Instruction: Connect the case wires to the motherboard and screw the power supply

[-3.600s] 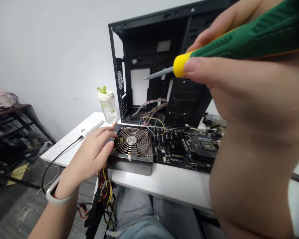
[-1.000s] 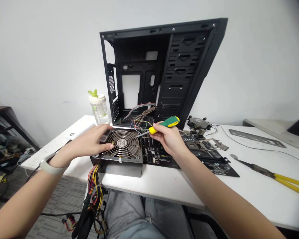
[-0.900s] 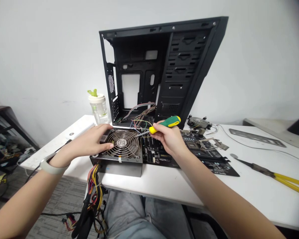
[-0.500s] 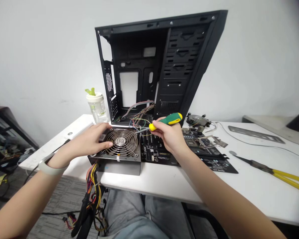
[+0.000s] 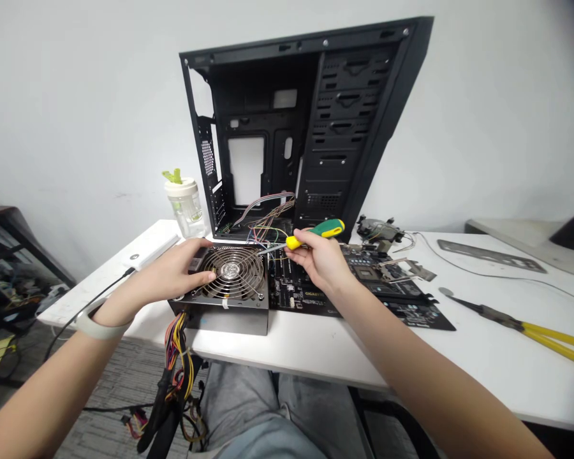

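A boxy computer power supply (image 5: pixel 234 320) lies with its round fan grille (image 5: pixel 232 271) facing up near the table's front edge. My left hand (image 5: pixel 184 271) holds its left side, thumb on the grille and fingers over the far edge. In my right hand (image 5: pixel 319 256) is a screwdriver (image 5: pixel 329 229) with a green and yellow handle. The shaft points left, and its tip is at the grille's upper right corner, where the screw is too small to make out. Bundled coloured cables (image 5: pixel 176 357) hang from the supply over the table edge.
A black motherboard (image 5: pixel 310 299) lies right of the supply. Behind stands an open black computer case (image 5: pixel 363 159) with loose wires (image 5: pixel 270 210). A lidded cup (image 5: pixel 185 207) is back left. Yellow-handled pliers (image 5: pixel 521 326) and a metal plate (image 5: pixel 490 255) lie at right.
The screwdriver handle and my right hand have shifted slightly left and down, partly with the whole view. The tip stays at the grille's corner, and my left hand keeps its place on the power supply.
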